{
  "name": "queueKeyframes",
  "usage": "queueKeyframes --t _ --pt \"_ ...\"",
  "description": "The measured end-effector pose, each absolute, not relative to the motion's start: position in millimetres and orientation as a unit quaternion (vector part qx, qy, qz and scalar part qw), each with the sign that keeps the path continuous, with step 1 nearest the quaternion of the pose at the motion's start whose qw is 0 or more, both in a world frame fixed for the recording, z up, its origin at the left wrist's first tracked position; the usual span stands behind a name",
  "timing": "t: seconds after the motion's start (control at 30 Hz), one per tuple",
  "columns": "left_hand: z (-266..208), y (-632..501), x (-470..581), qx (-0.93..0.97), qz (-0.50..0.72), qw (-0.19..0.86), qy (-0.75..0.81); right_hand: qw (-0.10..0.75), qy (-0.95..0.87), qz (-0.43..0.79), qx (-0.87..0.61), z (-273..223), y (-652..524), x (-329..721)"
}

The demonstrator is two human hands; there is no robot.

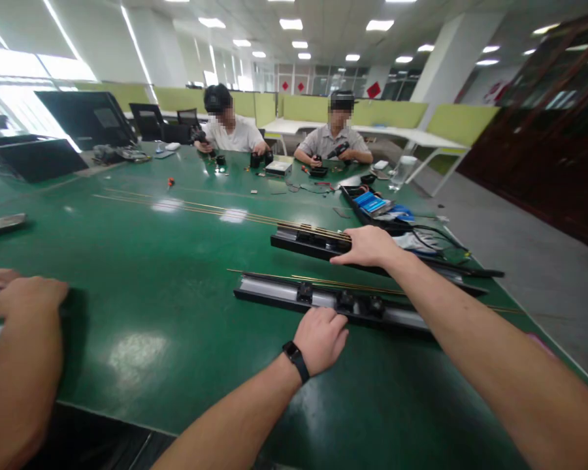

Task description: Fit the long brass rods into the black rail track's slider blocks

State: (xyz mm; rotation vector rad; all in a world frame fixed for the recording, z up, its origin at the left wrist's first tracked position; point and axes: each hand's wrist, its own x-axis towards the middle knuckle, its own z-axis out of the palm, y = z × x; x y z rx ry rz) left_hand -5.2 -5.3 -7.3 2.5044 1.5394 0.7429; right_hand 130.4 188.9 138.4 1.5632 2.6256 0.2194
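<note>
- Head view: the left hand (321, 339), fingers curled loosely, rests on the near rail (323, 299) by the bench (142, 287)'s right edge.
- The right hand (367, 247), fingers together and flat, presses the far rail (318, 243), where thin rods (215, 209) end.
- Judged step: steadying both rails; next calls for a firm grip.
- Another person's hand (24, 297) rests at the left edge.

No legible text, labels, brands or numbers anywhere in view.
</note>
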Motion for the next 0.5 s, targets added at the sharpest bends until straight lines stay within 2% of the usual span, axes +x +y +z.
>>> queueKeyframes --t 0.5 --pt "15.1 14.2 22.3 0.775 0.172 0.052 0.606 0.013 0.845 0.107 0.523 183.5 147.3 168.0"
